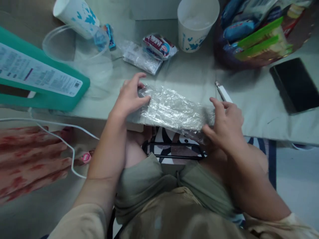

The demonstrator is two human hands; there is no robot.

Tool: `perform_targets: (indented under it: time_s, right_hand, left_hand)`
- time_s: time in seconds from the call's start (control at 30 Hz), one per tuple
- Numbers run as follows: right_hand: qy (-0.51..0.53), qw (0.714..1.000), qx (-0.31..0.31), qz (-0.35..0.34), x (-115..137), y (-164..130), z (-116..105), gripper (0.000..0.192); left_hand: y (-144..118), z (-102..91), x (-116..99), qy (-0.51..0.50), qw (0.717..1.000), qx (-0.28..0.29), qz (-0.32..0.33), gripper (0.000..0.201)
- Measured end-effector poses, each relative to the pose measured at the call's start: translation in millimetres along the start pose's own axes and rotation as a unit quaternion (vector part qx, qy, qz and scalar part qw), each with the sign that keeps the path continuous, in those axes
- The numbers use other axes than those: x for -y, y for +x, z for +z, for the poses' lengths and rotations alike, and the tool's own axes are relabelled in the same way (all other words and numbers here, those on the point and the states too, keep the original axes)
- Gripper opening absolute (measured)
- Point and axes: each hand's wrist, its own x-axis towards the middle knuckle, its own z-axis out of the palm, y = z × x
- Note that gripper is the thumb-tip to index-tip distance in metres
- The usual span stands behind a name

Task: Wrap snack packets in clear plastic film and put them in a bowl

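A crinkled sheet of clear plastic wrap (pixel 171 108) lies along the front edge of the table, its lower right part hanging slightly over. My left hand (pixel 129 96) rests at its left end. The thumb lies on the wrap, with the index finger apart from it. At the right end is my right hand (pixel 225 121), thumb and index finger spread around the edge of the wrap. Slight blur hides whether the right fingertips touch it. Just beyond my right hand lies a white utility knife (pixel 223 91).
Behind the wrap are a wrapped snack (pixel 159 45), a clear-wrapped flat packet (pixel 142 59) and a paper cup (pixel 196 28). A green box (pixel 45 73) and a clear plastic bowl (pixel 74 49) are left. A snack basket (pixel 224 56) and a phone (pixel 296 84) are right.
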Motion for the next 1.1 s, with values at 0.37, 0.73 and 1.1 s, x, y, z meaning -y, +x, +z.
perform_targets:
  time_s: [0.37, 0.73, 1.1]
  right_hand:
    - [0.303, 0.943, 0.121, -0.068, 27.7, 65.2, 6.8, 0.087]
    - [0.559, 0.813, 0.146, 0.079, 56.2, 96.1, 39.5, 0.043]
    - [0.504, 0.858, 0.056, 0.082, 46.3, 81.4, 40.3, 0.018]
  left_hand:
    - [-7.1, 17.6, -48.3, -0.170, 0.976, 0.136, -0.017, 0.039]
    - [-0.9, 13.4, -29.5, -0.460, 0.862, 0.140, -0.161, 0.074]
    - [3.5, 42.3, -42.1, -0.207, 0.952, 0.179, -0.136, 0.021]
